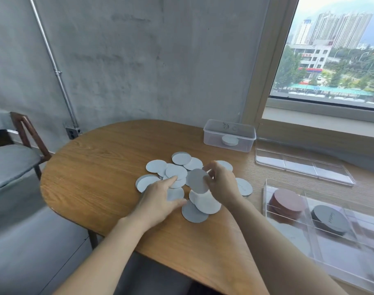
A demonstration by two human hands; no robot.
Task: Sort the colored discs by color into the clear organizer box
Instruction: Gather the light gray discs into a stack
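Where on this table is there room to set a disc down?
Bare wood lies left of the disc pile out to the table edge, behind the pile toward the wall, and between the forearms. Crowded: the pile, where the left hand rests and the right hand pinches a disc, and the right side with tub, lid, organizer.

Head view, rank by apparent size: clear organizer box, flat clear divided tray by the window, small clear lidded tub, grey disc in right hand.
1. Clear organizer box, nearest the camera, so inflated.
2. Flat clear divided tray.
3. Small clear lidded tub.
4. Grey round disc, pinched by the right hand.
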